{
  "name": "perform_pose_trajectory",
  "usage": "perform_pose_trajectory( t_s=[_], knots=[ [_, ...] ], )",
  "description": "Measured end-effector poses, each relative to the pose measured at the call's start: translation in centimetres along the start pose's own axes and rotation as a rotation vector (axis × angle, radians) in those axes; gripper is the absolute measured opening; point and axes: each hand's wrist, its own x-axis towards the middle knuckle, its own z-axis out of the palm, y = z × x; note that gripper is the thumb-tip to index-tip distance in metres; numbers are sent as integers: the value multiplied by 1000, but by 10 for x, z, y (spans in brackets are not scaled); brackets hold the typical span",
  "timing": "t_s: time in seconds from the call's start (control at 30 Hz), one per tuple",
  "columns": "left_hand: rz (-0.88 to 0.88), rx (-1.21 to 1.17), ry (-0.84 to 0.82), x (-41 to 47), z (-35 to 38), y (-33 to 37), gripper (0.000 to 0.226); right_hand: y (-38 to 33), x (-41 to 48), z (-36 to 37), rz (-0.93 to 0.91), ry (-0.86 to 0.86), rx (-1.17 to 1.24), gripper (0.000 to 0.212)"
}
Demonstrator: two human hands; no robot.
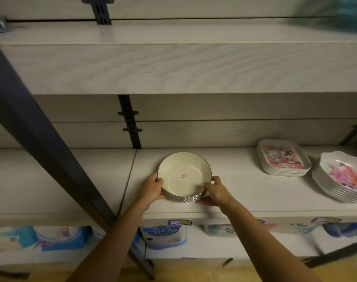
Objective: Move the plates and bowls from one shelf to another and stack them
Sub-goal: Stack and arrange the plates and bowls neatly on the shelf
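Both hands on the bowl stack: left hand wraps the left side, thumb over the top rim, fingers curled against the wall; right hand wraps the right side, thumb at the rim, fingers reaching under the base edge. Stack is cream inside with a small sticker on the bottom of the top bowl, grey patterned rims showing at the near side. It sits on or just above the middle shelf, near the front edge; contact with the board can't be confirmed. Well to the right on the same shelf: a stack of square plates with a cartoon print, and just beside it, further right, a stack of scalloped flower plates. Upper shelf overhangs above. Dark metal upright runs diagonally through the left of view, crossing in front of the shelf. Lower shelf holds blue-and-white tissue packs, blurred.
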Motion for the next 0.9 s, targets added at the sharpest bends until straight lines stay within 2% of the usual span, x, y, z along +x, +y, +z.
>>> perform_pose_trajectory(
  t_s=[0.33, 0.47, 0.57, 0.63, 0.73, 0.9],
  knots=[
    [25, 29, 47, -17, -11, -14, 34, 10, -18, 10, -28, -24, -125, 38],
    [80, 128, 57, -21, -13, -15, 38, 10, -24, 10, -45, -33, -149, 43],
    [179, 352, 109, -21, -14, -15, 40, 9, -32, 6, -98, -28, -254, 52],
    [252, 437, 191, -23, -12, -13, 44, 9, -39, -4, -157, 51, -365, 55],
    [433, 556, 301, -29, -4, 0, 46, 6, -45, -32, -255, 172, -459, 45],
    [616, 602, 264, -38, 33, 27, 40, 1, -44, -94, -269, 305, -383, 33]
  ],
)
